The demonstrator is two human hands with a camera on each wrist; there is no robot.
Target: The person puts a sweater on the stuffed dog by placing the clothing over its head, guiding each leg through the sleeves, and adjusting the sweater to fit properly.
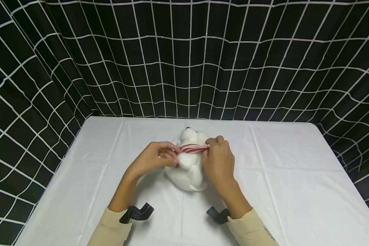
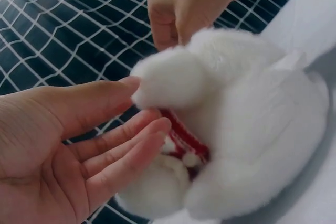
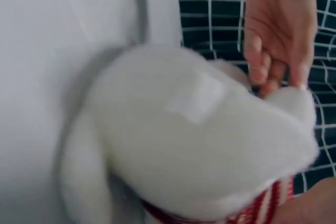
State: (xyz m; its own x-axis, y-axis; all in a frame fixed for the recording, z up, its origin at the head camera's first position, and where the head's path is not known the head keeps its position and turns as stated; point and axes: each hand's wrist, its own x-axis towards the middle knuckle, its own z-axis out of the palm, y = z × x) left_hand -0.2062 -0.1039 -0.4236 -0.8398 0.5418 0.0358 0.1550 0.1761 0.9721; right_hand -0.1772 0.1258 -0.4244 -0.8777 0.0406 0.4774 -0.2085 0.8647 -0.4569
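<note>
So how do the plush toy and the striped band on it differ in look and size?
The plush toy is mostly plain white, whereas the striped band is patterned in red and white. The toy is bulky and rounded; the band is a narrow strip. The toy looks fluffy, the band flatter. Both share some white.

Head view: toy's (image 1: pixel 186 179) face mostly hidden, turned away fr. cam. Scarf's (image 1: pixel 192 149) R end hidden by R hand (image 1: pixel 220 162). Sleeves (image 1: pixel 112 226) cut off at btm; mark (image 1: pixel 269 233) on R one too small to read. L-wrist view: R fingertips hidden behind toy. R-wrist view: R hand mostly cut off, btm R corner; pale patch (image 3: pixel 197 98) on toy blurred, can't ID.
</note>
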